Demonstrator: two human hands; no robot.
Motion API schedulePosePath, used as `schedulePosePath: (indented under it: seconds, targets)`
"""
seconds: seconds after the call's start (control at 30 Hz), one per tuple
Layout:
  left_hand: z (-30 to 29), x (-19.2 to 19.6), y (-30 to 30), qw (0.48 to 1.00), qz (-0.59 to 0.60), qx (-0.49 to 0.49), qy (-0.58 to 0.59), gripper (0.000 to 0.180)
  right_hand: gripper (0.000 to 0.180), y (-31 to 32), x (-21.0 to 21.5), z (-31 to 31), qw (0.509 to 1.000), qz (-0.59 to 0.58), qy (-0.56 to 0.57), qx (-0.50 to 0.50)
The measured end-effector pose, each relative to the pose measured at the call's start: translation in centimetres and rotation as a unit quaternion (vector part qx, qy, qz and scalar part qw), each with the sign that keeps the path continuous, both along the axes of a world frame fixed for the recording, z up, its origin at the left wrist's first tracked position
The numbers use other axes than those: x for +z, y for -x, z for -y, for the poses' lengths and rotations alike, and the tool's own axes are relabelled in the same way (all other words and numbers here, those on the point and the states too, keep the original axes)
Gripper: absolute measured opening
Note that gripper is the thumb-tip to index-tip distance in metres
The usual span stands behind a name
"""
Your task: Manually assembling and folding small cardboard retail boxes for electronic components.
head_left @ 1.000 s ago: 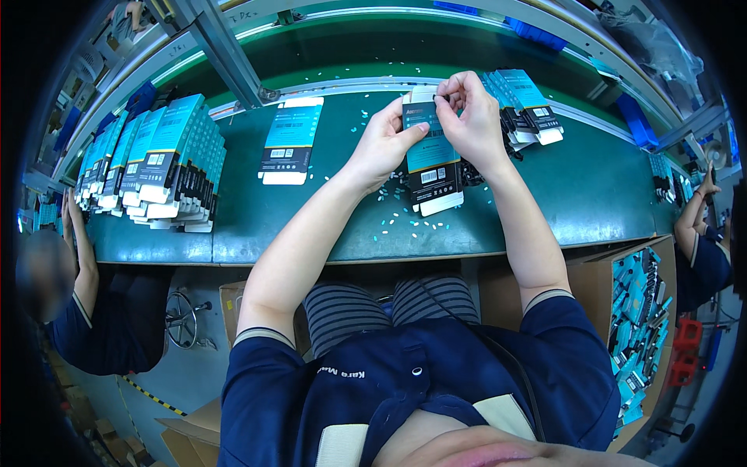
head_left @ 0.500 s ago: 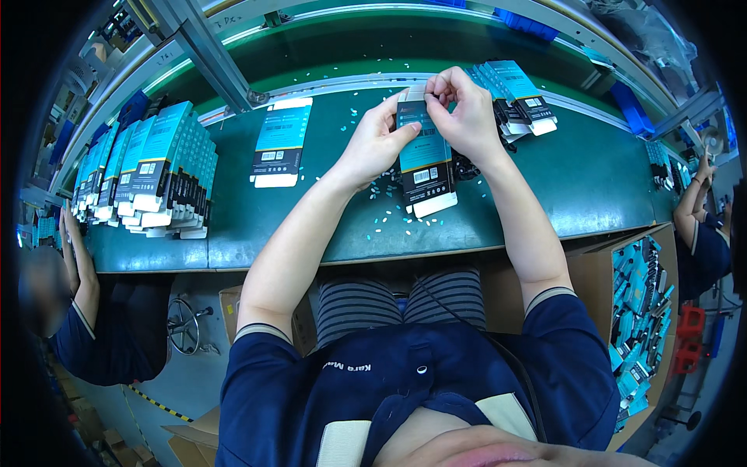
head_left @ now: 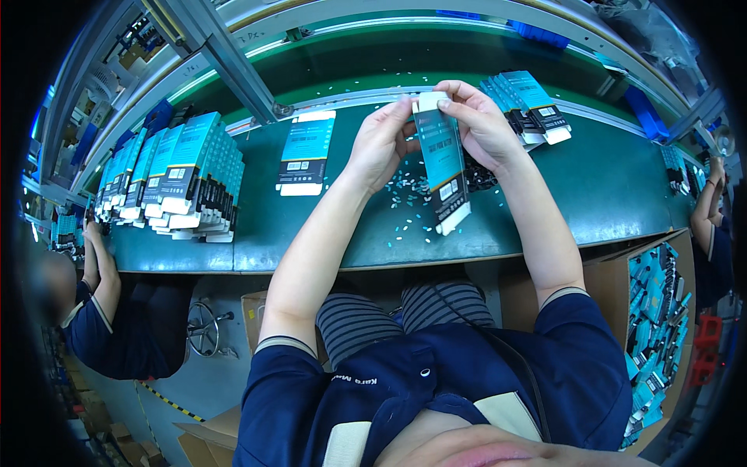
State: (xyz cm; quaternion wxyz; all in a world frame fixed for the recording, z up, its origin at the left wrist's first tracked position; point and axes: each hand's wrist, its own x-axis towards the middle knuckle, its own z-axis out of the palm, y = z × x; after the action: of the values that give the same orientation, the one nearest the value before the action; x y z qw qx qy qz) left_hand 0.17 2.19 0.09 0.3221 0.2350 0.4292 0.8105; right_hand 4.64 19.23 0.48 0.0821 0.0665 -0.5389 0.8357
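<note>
**Above the middle of the green bench, one slim carton held up in both hands**

Over the centre of the green bench (head_left: 591, 194), I see the left hand (head_left: 381, 148) and the right hand (head_left: 482, 124) pinching the far end of a slim teal carton (head_left: 442, 167), fingers narrowed onto its white end flap. The carton hangs tilted, its near end dipping toward the bench, and I judge it is lifted that way so the flap end faces the eyes and both thumbs can work it.

The carton is long and flat, teal on its face, with a black side panel, small pale label patches and white flaps at both ends. I cannot tell if anything is inside.

Beneath it lies a scatter of small pale bits (head_left: 408, 206). To the left a flat carton blank (head_left: 303, 156) lies alone, and further left a row of stacked cartons (head_left: 183, 175) stands on edge. Far right, another fanned stack (head_left: 525, 105) sits just beyond the right hand. A brown box of teal packs (head_left: 654, 311) stands at the near right, within easy reach, I think.
</note>
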Motion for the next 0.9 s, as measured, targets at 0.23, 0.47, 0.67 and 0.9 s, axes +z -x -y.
schedulePosePath:
  seconds: [0.23, 0.47, 0.67, 0.9]
  targets:
    - [0.0, -1.8, 1.2, 0.979, -0.155, 0.087, 0.096, 0.015, 0.019, 0.2, -0.4, 0.1, 0.992, 0.002, -0.051, 0.120]
    - [-0.4, -2.3, 1.7, 0.937, -0.307, 0.122, 0.116, 0.011, 0.019, -0.4, 0.5, 0.1, 0.987, 0.004, -0.130, 0.089]
    - [-0.3, -2.1, 2.2, 0.868, -0.404, 0.187, 0.218, 0.012, 0.021, 0.2, -0.8, -0.5, 0.993, -0.007, -0.063, 0.100]
    - [-0.9, -1.6, 1.0, 0.947, -0.232, 0.175, 0.135, 0.007, 0.021, 0.3, -0.6, -2.7, 0.994, -0.011, 0.080, 0.078]
